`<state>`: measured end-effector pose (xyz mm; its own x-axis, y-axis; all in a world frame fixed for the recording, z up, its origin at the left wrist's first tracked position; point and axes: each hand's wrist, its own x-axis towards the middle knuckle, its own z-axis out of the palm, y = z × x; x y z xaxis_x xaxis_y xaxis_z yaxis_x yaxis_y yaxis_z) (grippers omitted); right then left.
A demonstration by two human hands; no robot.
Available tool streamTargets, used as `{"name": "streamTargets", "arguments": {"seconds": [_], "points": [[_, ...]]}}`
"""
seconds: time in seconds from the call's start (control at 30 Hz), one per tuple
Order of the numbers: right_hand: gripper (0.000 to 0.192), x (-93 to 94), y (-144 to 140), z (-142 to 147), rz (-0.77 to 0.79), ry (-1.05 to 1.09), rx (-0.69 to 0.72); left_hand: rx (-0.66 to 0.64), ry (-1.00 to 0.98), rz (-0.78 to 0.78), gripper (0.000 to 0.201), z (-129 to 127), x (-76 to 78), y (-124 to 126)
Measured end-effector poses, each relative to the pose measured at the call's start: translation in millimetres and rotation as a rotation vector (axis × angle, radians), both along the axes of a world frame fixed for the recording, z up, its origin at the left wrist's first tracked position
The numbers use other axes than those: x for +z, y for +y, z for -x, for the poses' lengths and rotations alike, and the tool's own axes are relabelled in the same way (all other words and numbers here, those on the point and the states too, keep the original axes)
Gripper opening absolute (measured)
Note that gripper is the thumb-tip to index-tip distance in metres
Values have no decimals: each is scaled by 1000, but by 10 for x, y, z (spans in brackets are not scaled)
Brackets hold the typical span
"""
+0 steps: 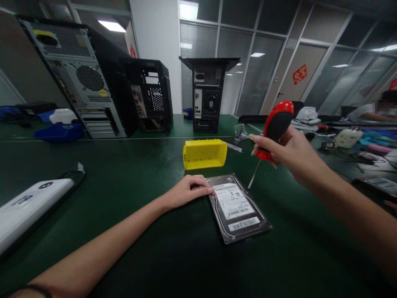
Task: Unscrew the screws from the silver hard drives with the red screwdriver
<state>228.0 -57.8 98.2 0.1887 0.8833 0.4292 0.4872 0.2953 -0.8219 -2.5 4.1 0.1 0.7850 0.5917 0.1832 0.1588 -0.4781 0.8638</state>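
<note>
On the dark green worktop [149, 256] lies a grey rectangular metal hard drive [237, 205]; the left hand [192, 188], fingers curled, touches its ten o'clock edge — whether pinching, I cannot tell. The right hand [290, 150] grips a red-and-black pistol-handled screwdriver [277, 124] — tip near one o'clock.

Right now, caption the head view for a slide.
Left hand touching flat metal hard drive, right hand gripping red-and-black screwdriver.

White device [37, 205]: cut off by left edge. Dark wristband [37, 287]: cut off by bottom edge. Hard drive [221, 225]: upper left edge partly under left hand [192, 188]. Label [234, 202]: fine print too small to read. Screwdriver [277, 126]: tip contact with drive unclear. Co-worker [362, 112]: blurred, cut off at right edge.
</note>
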Motion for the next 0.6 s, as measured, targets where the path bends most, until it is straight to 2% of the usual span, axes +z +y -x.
{"name": "streamTargets", "arguments": {"seconds": [0.23,0.6], "points": [[31,-74,-53,-144,-34,89,0,-10,-4,16,21,8,-1,1],[40,-116,-77,-134,-30,156,86,16,46,-5,25,-2,-6,12]]}}
